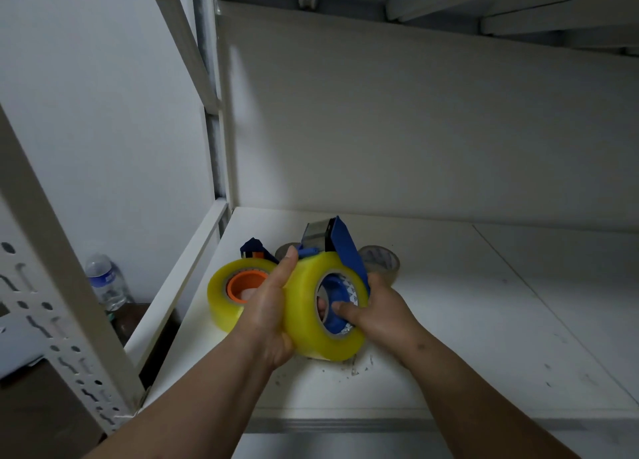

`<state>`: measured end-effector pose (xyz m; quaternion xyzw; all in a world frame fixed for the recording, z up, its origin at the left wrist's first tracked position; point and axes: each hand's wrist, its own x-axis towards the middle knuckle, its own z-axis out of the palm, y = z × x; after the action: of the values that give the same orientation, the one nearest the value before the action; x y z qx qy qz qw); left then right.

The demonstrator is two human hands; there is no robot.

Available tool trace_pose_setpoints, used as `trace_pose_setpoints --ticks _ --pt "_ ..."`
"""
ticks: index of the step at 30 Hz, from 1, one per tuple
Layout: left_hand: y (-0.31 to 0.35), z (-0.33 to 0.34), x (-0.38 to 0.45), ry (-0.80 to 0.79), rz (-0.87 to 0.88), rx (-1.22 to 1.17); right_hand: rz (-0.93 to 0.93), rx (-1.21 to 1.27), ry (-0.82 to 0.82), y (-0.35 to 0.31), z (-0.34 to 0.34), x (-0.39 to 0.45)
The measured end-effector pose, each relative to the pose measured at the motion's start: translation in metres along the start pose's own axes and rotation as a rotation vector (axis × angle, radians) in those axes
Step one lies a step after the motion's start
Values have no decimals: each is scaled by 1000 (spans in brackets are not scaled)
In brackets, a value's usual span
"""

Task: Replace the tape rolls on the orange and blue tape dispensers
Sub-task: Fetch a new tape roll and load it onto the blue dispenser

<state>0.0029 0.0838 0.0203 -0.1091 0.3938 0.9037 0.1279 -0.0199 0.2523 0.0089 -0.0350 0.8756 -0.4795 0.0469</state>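
Observation:
I hold a fat yellow tape roll (pixel 311 334) above the white shelf (pixel 466 337). It sits on the hub of the blue tape dispenser (pixel 340 247), whose blade end points up and away. My left hand (pixel 269 317) grips the roll's outer left side. My right hand (pixel 377 306) holds the dispenser, thumb pressed on the blue hub inside the roll's core. To the left, a second yellow roll (pixel 221 303) is mounted on the orange dispenser (pixel 247 285), which lies on the shelf.
Two nearly used-up tape rolls (pixel 382 260) lie on the shelf behind the dispensers. A white perforated rack post (pixel 52 251) stands at the left. A water bottle (pixel 105 280) sits below on a lower surface. Another shelf hangs overhead.

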Motion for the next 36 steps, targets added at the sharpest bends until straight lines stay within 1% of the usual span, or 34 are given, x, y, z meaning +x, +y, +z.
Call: trace_pose_setpoints --ticks 4,10,18,20,23,25,28,31,33,36 --pt "-2 -4 1 -4 -70 45 28 -129 51 6 3 -3" --pt "-4 -3 0 12 -160 181 93 -152 94 22 0 -8" --pt "-8 9 4 188 -204 452 200 -245 86 34 -17 1" --pt "-13 8 9 195 -198 537 227 -273 69 35 -19 2" --pt "-20 7 17 204 -142 695 284 -264 33 33 -18 4" --pt "-24 7 22 188 -89 832 306 -261 14 31 -16 7" --pt "-29 3 26 80 -49 1027 294 -276 11 31 -15 12" --pt "-31 0 29 -19 -56 1181 256 -276 27 33 -14 19" --pt "-32 -1 32 -42 -47 1303 245 -300 27 34 -14 23" --pt "-33 -2 38 -24 58 1480 226 -416 1 35 -13 29"
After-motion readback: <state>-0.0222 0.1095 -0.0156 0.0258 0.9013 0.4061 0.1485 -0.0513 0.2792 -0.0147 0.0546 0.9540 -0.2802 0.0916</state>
